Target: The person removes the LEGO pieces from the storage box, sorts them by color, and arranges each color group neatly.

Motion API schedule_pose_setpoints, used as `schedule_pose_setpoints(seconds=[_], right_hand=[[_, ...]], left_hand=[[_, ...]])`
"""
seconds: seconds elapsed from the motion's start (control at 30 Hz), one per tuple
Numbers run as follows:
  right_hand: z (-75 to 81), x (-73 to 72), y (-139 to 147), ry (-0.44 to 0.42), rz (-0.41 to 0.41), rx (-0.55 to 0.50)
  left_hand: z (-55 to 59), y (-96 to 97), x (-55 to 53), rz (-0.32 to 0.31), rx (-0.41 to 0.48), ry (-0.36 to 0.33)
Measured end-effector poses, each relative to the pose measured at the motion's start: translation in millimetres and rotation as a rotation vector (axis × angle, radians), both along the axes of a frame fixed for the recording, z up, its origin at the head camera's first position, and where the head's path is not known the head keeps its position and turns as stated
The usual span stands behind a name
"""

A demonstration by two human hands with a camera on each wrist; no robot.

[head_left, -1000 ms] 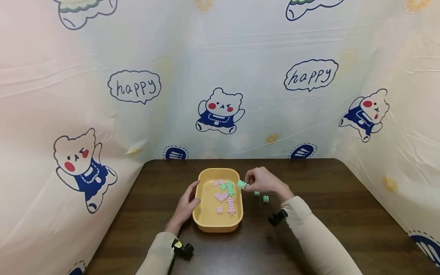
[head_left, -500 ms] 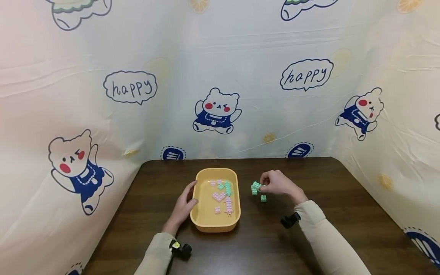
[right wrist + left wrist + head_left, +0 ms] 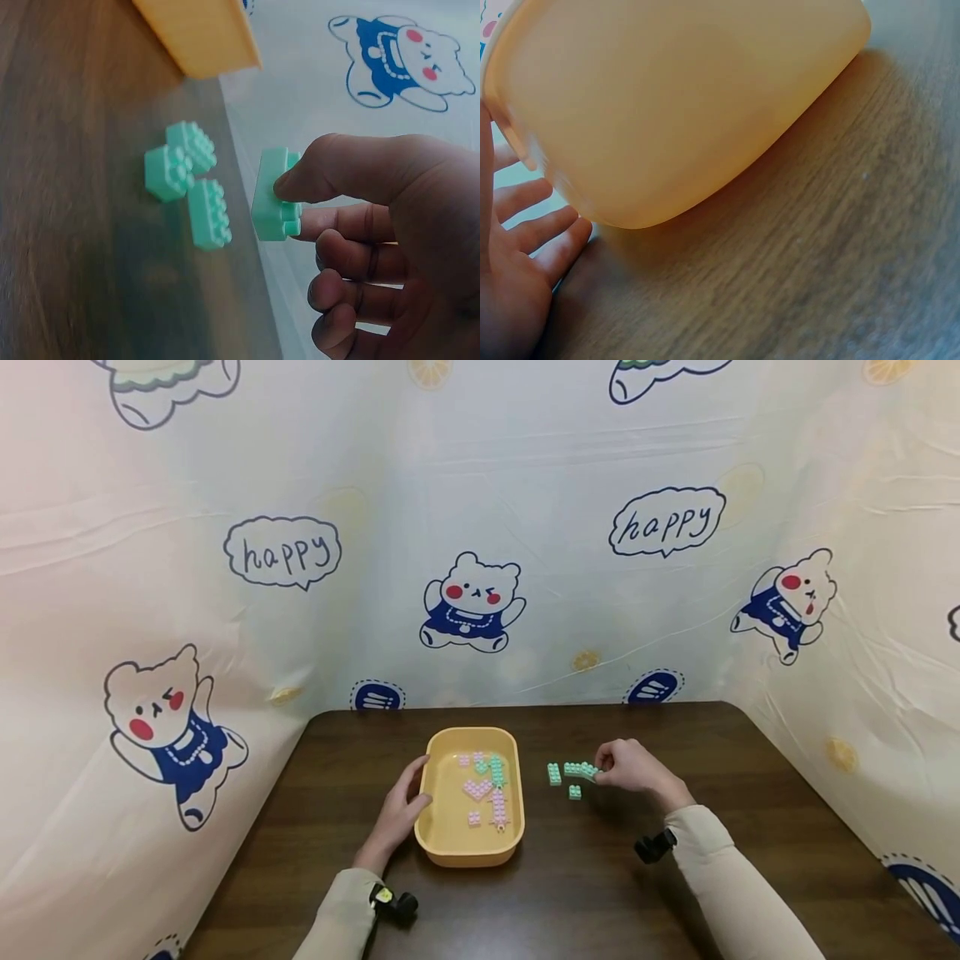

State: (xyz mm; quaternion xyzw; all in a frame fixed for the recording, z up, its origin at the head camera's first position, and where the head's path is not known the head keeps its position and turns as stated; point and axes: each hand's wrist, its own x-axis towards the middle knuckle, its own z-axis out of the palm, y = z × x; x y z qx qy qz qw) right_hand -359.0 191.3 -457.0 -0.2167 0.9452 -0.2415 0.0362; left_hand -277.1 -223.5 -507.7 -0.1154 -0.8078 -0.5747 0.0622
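Observation:
My left hand (image 3: 399, 817) holds the left side of a yellow plastic tray (image 3: 468, 853), thumb at the rim. In the left wrist view its fingers (image 3: 544, 229) lie along the tray's outer wall (image 3: 690, 112). My right hand (image 3: 641, 768) pinches a mint-green building brick (image 3: 270, 196) between thumb and forefinger, right of the tray. Three other mint-green bricks lie close by on the table: a long one (image 3: 553, 774), a small square one (image 3: 574, 792) and another long one (image 3: 208, 214) nearest the held brick.
Inside the tray are pink bricks (image 3: 499, 808), a pink heart shape (image 3: 477, 789) and green bricks (image 3: 497, 770). The dark wooden table (image 3: 480, 910) meets a printed curtain (image 3: 360, 627) at the back and sides. A wrist camera (image 3: 655, 846) sits on each arm.
My right hand has moved right, away from the tray's edge, to the loose green bricks, with a green brick still pinched. My left hand has stayed on the tray. The view has shifted slightly.

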Motion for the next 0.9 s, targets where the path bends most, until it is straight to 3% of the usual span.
schedule_pose_setpoints(seconds=[0.2, 0.4, 0.67, 0.9], right_hand=[[-10.8, -1.7, 7.6, -0.01, -0.015, 0.045], [-17.1, -2.9, 11.1, -0.01, -0.007, 0.086], [-21.1, -2.7, 11.7, 0.005, 0.006, 0.126], [-26.5, -1.5, 13.0, -0.03, -0.008, 0.122]], left_hand=[[-14.0, -3.5, -7.2, -0.013, 0.041, -0.008], [-33.1, -4.9, -17.7, 0.03, 0.021, 0.026], [-30.2, -5.4, -18.1, 0.014, 0.043, 0.012], [-35.1, -4.4, -19.1, 0.034, 0.038, 0.018]])
